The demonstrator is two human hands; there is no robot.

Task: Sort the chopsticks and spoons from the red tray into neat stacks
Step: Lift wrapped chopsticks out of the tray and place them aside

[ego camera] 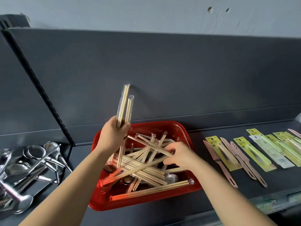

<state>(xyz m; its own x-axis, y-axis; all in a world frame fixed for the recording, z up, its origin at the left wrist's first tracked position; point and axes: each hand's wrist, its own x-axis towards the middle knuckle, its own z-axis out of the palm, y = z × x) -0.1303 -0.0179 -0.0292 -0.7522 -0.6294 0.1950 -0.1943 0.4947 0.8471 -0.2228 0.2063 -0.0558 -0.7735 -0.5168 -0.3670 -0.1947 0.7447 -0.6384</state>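
At the centre of the frame, on the dark grey shelf (pixel 276 180), we see the red plastic tray (pixel 179 127) heaped with clear-wrapped wooden chopsticks (pixel 143 171) over steel spoons (pixel 171 177). Our left hand (pixel 112 136) grips an upright bundle of wrapped chopsticks (pixel 124 108) above the tray's far left corner; our right hand (pixel 179 154), apart from it, pinches one wrapped pair (pixel 149 145) in the heap. At lower left lies a pile of shiny metal spoons (pixel 32 160)

A dark grey metal shelf (pixel 81 152) runs along a matching back panel (pixel 179 70), with a black slotted upright strip (pixel 35 82) at the left. Above is a pale grey wall (pixel 146 12) (two dark marks on it). At right lie yellow-green carded packages (pixel 254 152) and slim pink plastic knives (pixel 219 162), side by side.
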